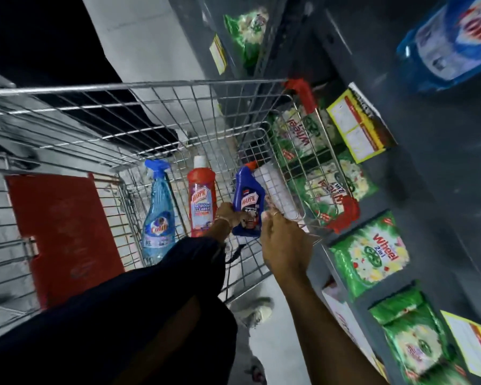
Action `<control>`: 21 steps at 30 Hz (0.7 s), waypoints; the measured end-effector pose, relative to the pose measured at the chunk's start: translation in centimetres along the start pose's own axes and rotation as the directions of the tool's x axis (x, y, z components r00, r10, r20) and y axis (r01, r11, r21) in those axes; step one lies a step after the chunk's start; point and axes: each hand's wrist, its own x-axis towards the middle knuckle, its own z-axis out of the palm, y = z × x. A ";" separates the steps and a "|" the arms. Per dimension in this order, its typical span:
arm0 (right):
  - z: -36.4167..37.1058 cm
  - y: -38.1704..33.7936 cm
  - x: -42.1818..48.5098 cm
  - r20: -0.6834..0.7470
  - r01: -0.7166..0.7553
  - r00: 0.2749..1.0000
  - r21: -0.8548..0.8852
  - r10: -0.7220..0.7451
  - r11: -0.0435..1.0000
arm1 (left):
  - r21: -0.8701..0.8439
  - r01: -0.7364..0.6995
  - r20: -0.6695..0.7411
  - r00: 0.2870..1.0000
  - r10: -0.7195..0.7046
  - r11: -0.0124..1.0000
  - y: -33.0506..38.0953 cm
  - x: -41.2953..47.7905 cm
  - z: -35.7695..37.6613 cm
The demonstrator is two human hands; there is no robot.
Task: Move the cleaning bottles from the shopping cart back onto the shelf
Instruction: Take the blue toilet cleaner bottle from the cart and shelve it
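In the wire shopping cart point(161, 87) stand three cleaning bottles. A light blue spray bottle point(159, 215) is on the left and a red Harpic bottle point(202, 195) with a white cap is in the middle. On the right is a dark blue Harpic bottle point(249, 201) with a red cap. My left hand point(228, 215), its arm in a dark sleeve, grips the blue Harpic bottle's lower left side. My right hand point(283, 240) is curled against the bottle's lower right edge. The bottle's base is hidden behind my hands.
A grey shelf point(433, 168) runs along the right, close to the cart's side. It holds green Wheel detergent packs point(370, 257), a blue pack point(450, 43) higher up and yellow price tags point(356, 126). The cart's red seat flap point(64, 232) lies at left. A shoe point(257, 312) shows below.
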 end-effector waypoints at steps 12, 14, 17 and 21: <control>-2.6 0.2 -1.8 0.029 -0.055 0.998 0.779 0.053 0.624 | -0.260 -0.349 -0.006 0.933 0.360 0.900 3.8 -14.2 -8.8; -5.2 0.3 -3.3 0.113 -0.103 0.994 0.926 -0.007 0.363 | -0.245 -0.477 0.027 0.867 0.498 0.844 4.8 -18.0 -9.7; -8.8 2.0 -7.1 0.072 -0.062 0.995 0.987 -0.065 0.147 | -0.126 -0.600 0.132 0.779 0.613 0.790 6.0 -23.2 -9.3; -10.8 6.7 -13.0 -0.001 -0.002 0.997 0.999 0.074 0.040 | -0.170 -0.640 0.342 0.675 0.654 0.750 6.2 -28.3 -5.7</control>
